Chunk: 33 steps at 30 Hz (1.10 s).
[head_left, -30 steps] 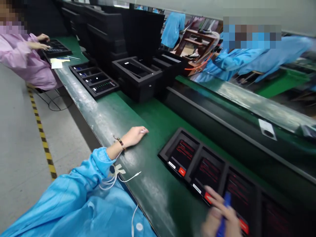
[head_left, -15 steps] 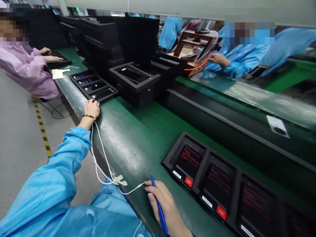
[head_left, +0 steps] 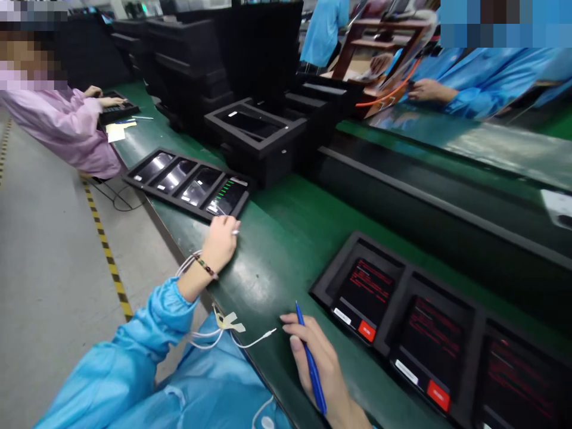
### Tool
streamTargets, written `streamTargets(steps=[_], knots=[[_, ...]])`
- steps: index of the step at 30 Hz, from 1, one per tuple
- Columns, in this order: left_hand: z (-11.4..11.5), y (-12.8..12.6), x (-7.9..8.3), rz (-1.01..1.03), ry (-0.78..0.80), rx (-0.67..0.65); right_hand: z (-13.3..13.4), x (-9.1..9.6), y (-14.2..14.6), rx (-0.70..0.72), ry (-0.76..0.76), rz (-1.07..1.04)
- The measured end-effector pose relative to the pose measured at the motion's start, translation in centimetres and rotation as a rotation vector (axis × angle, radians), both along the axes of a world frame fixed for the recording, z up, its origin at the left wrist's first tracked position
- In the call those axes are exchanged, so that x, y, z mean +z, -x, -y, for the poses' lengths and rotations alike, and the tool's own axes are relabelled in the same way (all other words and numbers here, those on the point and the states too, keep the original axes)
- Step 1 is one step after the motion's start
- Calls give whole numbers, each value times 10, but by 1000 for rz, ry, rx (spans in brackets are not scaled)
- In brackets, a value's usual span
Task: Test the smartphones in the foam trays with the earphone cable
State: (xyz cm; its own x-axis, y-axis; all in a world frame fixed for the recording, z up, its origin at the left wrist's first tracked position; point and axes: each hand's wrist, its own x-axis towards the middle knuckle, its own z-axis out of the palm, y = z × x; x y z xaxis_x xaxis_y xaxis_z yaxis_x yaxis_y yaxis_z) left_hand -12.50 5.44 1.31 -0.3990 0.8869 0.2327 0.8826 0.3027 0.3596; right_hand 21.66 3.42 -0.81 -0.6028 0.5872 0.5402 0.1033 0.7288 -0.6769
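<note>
My left hand [head_left: 220, 241] rests on the green bench, fingers closed on the end of a white cable [head_left: 235, 232]. It sits just short of the near corner of a black tray [head_left: 147, 186] holding several phones. The nearest phone [head_left: 226, 196] shows green bars. White cable loops run round my left wrist and down to a taped spot [head_left: 229, 322] on the bench edge. My right hand [head_left: 318, 360] lies on the bench with a blue pen [head_left: 311, 369] in its fingers. It is left of a second black tray [head_left: 322, 280] whose phones show red text.
Black foam boxes [head_left: 254, 134] and stacked trays stand behind the phone tray. A dark conveyor channel [head_left: 424, 208] runs along the bench. A person in pink [head_left: 71, 128] works at the far left. People in blue [head_left: 469, 83] work across the line. A yellow-black floor stripe [head_left: 107, 256] lies left.
My left hand has moved from the bench edge to the near corner of the phone tray, with the white cable end in its fingers. My right hand with the pen has stayed put.
</note>
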Motion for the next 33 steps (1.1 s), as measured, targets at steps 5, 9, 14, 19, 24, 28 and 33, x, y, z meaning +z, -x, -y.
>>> streamTargets(steps=[5, 9, 14, 19, 24, 28, 33], knots=[[32, -36, 9, 288, -52, -376, -5, 0, 14, -4, -21, 11], [57, -5, 20, 333, -165, -172, -7, -1, 14, 1, -6, 17], [71, 17, 6, 192, -120, 133, -8, 1, 23, 45, -17, 52], [80, -2, -8, 161, -118, 103, -8, 1, 32, 102, -37, 54], [76, -60, -18, 104, -132, -95, -9, -5, 32, 64, -31, 9], [53, -107, -11, 212, -163, -236, -14, -4, 35, -32, -60, -35], [58, -85, 19, 583, -247, -204, -34, 5, 53, -147, -49, -22]])
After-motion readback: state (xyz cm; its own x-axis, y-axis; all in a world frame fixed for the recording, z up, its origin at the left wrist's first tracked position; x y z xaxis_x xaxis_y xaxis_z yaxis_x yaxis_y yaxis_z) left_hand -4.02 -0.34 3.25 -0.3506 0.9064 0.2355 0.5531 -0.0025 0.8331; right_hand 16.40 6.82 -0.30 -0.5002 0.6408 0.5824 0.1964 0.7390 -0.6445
